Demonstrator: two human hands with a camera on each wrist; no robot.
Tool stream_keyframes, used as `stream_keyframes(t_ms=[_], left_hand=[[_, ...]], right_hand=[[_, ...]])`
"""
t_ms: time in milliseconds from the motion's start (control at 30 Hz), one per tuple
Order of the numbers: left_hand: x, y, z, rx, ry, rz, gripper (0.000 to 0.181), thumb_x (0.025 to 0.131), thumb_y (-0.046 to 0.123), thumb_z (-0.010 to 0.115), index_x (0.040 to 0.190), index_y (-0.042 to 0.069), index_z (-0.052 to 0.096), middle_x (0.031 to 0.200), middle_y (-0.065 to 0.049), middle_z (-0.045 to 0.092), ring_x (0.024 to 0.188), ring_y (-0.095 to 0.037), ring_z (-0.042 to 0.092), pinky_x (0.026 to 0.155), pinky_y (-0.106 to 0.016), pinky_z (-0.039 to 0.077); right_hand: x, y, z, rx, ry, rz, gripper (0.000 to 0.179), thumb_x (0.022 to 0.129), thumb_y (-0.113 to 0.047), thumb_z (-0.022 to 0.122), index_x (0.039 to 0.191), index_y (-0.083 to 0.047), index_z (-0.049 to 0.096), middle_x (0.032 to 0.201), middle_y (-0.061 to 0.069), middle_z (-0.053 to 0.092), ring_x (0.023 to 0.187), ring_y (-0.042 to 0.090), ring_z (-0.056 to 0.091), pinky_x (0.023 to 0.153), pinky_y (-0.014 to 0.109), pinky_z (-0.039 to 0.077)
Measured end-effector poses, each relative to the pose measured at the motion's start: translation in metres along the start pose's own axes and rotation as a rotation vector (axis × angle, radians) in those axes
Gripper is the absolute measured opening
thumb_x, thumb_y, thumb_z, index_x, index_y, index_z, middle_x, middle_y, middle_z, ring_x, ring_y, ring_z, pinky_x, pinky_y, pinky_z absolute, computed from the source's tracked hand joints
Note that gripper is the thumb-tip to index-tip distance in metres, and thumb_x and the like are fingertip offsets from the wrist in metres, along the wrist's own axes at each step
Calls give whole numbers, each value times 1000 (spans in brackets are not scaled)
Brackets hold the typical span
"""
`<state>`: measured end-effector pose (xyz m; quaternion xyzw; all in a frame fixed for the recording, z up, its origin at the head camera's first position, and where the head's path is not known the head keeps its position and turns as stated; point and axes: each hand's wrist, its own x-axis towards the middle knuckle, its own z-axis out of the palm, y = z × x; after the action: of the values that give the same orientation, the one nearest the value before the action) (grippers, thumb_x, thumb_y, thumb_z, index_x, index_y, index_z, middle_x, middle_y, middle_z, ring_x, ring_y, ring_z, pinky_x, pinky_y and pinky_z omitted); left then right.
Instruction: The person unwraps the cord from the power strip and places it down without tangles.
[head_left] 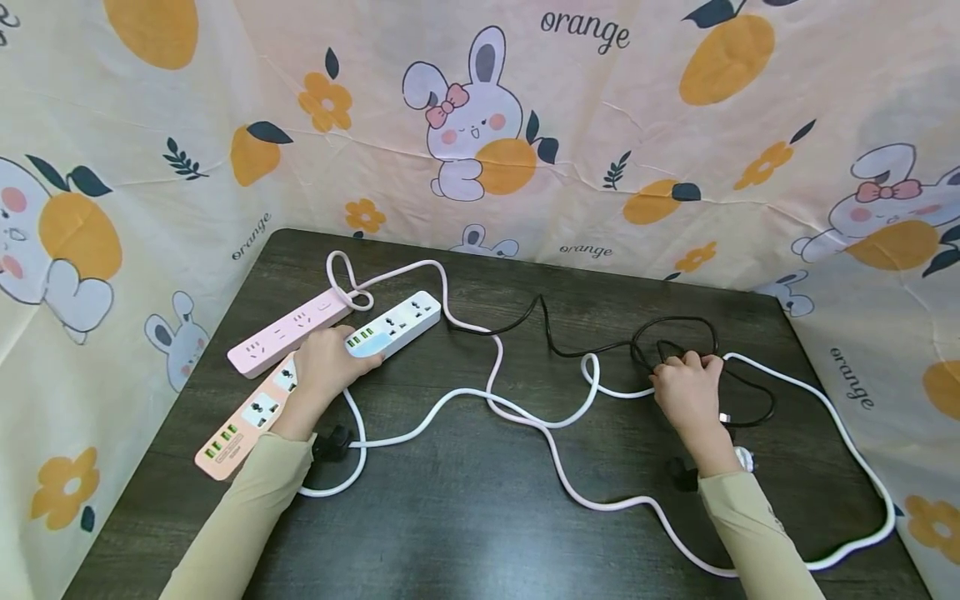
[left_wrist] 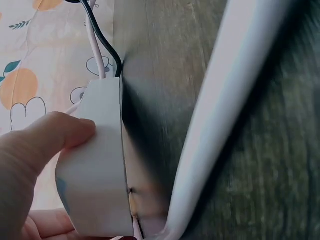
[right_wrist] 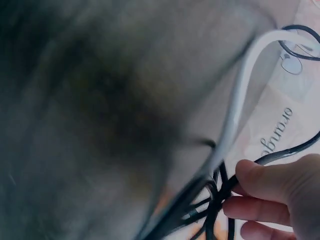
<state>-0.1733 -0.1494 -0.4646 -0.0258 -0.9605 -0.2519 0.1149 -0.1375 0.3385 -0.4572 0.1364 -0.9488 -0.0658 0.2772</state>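
My left hand (head_left: pixel 327 367) grips the end of a white power strip (head_left: pixel 412 317) with a blue patch near its green USB ports. In the left wrist view the thumb presses on the white casing (left_wrist: pixel 97 160). Next to that hand lie a pink power strip (head_left: pixel 281 336) and a peach power strip (head_left: pixel 238 429), the latter partly covered by the wrist. Over on the right, my right hand (head_left: pixel 686 396) pinches a black cable (right_wrist: pixel 227 186) in a tangled bundle, between thumb and fingers in the right wrist view. A white cable (head_left: pixel 817 396) passes beside this hand.
White and pale pink cables (head_left: pixel 558 462) cross each other in loops over the dark wooden table (head_left: pixel 465 533). A black plug (head_left: pixel 332 444) sits by the left wrist, another black plug (head_left: pixel 681 475) by the right. A printed cloth (head_left: pixel 585 125) hangs behind the table.
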Motion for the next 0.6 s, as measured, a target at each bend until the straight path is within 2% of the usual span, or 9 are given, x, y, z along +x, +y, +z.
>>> stream_keyframes(t_ms=[133,333,500,600], left_hand=[[0,0,2,23,-35,-22,49,64,36,80,92,-2,68,69,-12,63,59,-26,53,47,-36,35],[1,-2,3,47,-94,-24,50,65,34,80,93,-5,66,72,-15,63,60,-27,53,49,-37,36],[1,-3,2,44,-134,-31,50,67,32,79,94,-8,64,75,-18,64,61,-28,54,49,-37,38],[2,-3,0,36,-162,-37,54,68,31,78,99,-10,63,79,-20,63,63,-29,55,50,-38,39]], right_hand=[[-2,-5,3,-8,-3,-13,17,63,-1,76,56,-1,61,60,14,56,64,35,49,68,56,35],[-3,-7,2,11,-11,29,13,64,-1,75,59,0,63,62,16,59,65,36,50,65,56,37],[-4,-6,0,93,-108,120,4,71,-2,73,70,0,70,70,16,63,70,37,53,62,55,37],[0,-5,-5,176,-159,165,7,76,-5,72,78,2,71,76,18,66,72,39,56,61,54,42]])
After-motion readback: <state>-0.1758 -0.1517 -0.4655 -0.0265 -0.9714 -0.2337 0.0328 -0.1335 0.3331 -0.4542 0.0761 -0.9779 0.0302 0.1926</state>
